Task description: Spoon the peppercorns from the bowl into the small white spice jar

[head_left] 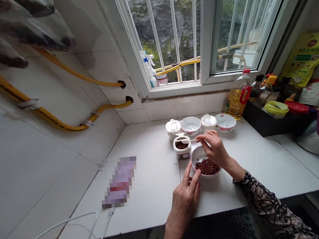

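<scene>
My right hand [214, 149] pinches a small white spoon [189, 141], its bowl end over the mouth of a white jar [182, 151]. The jar's lid is flipped up and dark red-brown peppercorns show inside. Below my right hand sits a white bowl with a pink rim [198, 153], with a heap of similar peppercorns [207, 166] at its bottom. My left hand [185, 195] has its fingers stretched apart, fingertips against the bowl's left and near rim. Part of the bowl's right side is hidden behind my right hand.
Behind stand two white lidded jars [173, 128] [209, 122] and two floral bowls [192, 125] [225, 122]. An oil bottle [235, 100] and a black seasoning box [262, 119] are at the right. A pixelated purple object [122, 182] with a white cable lies left.
</scene>
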A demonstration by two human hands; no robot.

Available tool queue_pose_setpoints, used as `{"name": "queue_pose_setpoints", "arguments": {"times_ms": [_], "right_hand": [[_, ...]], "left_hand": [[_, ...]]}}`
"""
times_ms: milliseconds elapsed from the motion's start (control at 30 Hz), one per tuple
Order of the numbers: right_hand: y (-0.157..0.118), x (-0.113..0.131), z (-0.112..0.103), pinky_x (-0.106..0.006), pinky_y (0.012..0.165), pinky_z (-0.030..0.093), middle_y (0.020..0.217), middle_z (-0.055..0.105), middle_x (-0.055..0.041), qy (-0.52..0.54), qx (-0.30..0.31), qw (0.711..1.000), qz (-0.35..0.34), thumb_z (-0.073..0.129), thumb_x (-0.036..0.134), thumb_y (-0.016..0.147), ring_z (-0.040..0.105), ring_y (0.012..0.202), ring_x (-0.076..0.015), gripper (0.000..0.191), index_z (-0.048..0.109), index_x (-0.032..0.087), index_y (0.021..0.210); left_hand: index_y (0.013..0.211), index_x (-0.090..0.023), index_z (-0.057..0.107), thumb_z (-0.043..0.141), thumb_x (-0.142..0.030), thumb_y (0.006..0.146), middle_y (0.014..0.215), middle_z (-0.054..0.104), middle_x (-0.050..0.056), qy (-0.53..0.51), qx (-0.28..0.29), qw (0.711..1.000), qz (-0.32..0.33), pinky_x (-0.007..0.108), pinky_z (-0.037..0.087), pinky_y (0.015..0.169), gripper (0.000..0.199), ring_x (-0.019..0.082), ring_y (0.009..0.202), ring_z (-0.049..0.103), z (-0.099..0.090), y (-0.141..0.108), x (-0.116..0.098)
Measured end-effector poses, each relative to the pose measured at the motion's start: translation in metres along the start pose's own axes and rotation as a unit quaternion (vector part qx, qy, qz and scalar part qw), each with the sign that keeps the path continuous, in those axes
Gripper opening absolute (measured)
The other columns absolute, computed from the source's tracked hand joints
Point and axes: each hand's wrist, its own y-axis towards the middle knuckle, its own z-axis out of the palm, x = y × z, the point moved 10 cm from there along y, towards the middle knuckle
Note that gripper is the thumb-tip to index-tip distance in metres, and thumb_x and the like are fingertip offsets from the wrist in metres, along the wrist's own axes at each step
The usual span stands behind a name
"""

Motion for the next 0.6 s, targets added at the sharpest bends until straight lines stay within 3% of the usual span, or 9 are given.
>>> {"name": "queue_pose_setpoints", "arguments": {"times_ms": [133, 300, 400, 500, 600], "right_hand": [[-0.004, -0.022, -0.019, -0.041, 0.090, 0.042, 0.070, 0.069, -0.0012, -0.026, 0.000, 0.999, 0.038, 0.050, 0.015, 0.087, 0.061, 0.073, -0.0212, 0.018, 0.065, 0.023, 0.083], [-0.018, -0.032, 0.005, -0.043, 0.097, 0.035, 0.068, 0.070, -0.0014, -0.073, 0.116, 0.990, 0.032, 0.049, 0.011, 0.080, 0.058, 0.065, -0.0176, 0.018, 0.063, 0.020, 0.075], [-0.025, -0.029, 0.023, -0.043, 0.098, 0.035, 0.065, 0.069, 0.0004, -0.033, 0.162, 0.985, 0.044, 0.048, 0.010, 0.080, 0.056, 0.060, -0.0149, 0.019, 0.063, 0.020, 0.073], [-0.028, -0.032, 0.028, -0.040, 0.097, 0.038, 0.064, 0.069, 0.0007, 0.023, 0.166, 0.982, 0.091, 0.047, 0.011, 0.078, 0.058, 0.064, -0.0157, 0.021, 0.063, 0.021, 0.069], [-0.030, -0.050, 0.023, -0.036, 0.086, 0.044, 0.058, 0.065, 0.0008, 0.070, 0.144, 0.970, 0.181, 0.047, 0.014, 0.074, 0.060, 0.066, -0.0176, 0.019, 0.063, 0.021, 0.066]], "left_hand": [[0.132, -0.016, 0.051, 0.044, -0.013, 0.098, 0.142, 0.051, 0.024, -0.001, 0.007, 1.000, -0.004, 0.024, 0.058, 0.064, 0.035, 0.015, 0.082, 0.071, 0.001, -0.001, 0.001], [0.132, -0.016, 0.051, 0.045, -0.014, 0.098, 0.142, 0.051, 0.023, -0.001, 0.005, 1.000, -0.005, 0.024, 0.058, 0.064, 0.034, 0.014, 0.081, 0.071, 0.001, -0.001, 0.001], [0.131, -0.016, 0.051, 0.044, -0.013, 0.098, 0.142, 0.051, 0.022, 0.005, 0.004, 1.000, -0.003, 0.023, 0.057, 0.063, 0.034, 0.014, 0.081, 0.071, 0.000, -0.001, 0.000], [0.131, -0.016, 0.051, 0.045, -0.012, 0.097, 0.141, 0.051, 0.022, 0.009, 0.003, 1.000, 0.000, 0.023, 0.057, 0.062, 0.035, 0.015, 0.082, 0.071, 0.000, -0.001, 0.000], [0.131, -0.016, 0.051, 0.045, -0.013, 0.098, 0.141, 0.051, 0.023, 0.008, 0.005, 1.000, 0.001, 0.023, 0.057, 0.063, 0.034, 0.015, 0.083, 0.071, 0.000, -0.001, 0.000]]}}
